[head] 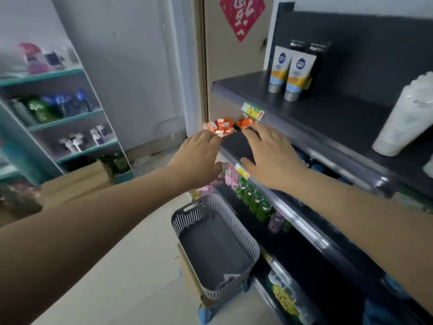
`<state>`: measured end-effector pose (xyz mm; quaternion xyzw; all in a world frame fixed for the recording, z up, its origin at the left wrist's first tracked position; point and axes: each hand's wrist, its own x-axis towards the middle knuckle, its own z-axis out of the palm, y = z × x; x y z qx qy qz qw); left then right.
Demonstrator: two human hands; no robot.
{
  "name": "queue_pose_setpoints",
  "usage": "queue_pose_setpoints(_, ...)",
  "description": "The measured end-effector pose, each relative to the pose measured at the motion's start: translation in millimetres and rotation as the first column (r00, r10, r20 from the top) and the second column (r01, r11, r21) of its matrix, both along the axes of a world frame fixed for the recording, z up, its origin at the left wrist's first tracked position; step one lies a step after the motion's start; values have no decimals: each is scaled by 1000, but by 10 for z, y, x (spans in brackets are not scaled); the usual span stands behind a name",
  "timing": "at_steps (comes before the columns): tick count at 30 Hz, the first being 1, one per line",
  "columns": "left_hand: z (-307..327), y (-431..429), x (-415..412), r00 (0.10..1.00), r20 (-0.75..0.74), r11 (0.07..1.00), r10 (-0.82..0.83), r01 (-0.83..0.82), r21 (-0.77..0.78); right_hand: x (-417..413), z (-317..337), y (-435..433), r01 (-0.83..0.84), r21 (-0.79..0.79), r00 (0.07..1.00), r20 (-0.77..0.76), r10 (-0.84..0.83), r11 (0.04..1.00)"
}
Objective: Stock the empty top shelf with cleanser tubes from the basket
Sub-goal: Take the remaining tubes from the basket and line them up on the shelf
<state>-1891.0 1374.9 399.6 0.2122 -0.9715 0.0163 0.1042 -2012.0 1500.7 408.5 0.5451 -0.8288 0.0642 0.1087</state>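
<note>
Two white, yellow and blue cleanser tubes (296, 76) stand cap-down at the back left of the dark top shelf (332, 118), in front of two black boxes (318, 52). A larger white tube (403, 118) leans at the shelf's right end. The grey slatted basket (187, 221) sits on a cardboard box on the floor, with nothing visible inside. My left hand (199, 156) and my right hand (271, 156) both reach forward with fingers extended at the level of the second shelf, just short of small orange packs (221, 126). Neither hand holds anything.
Lower shelves carry green and pink bottles (255, 202) and yellow packs (284, 299). A teal shelving unit (63, 118) with assorted products stands at the left, with cardboard boxes (77, 181) on the floor before it. A door with a red sign (242, 17) is behind.
</note>
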Motion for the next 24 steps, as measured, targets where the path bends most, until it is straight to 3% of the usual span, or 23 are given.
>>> queue_pose_setpoints(11, -1620, -381, 276, 978, 157, 941, 136, -177, 287, 109, -1556, -547, -109, 254, 986, 148, 72, 961)
queue_pose_setpoints(24, -3473, -226, 228, 866, 475, 735, 155, -422, 530, -168, -3461, -717, -329, 556, 892, 448, 59, 763)
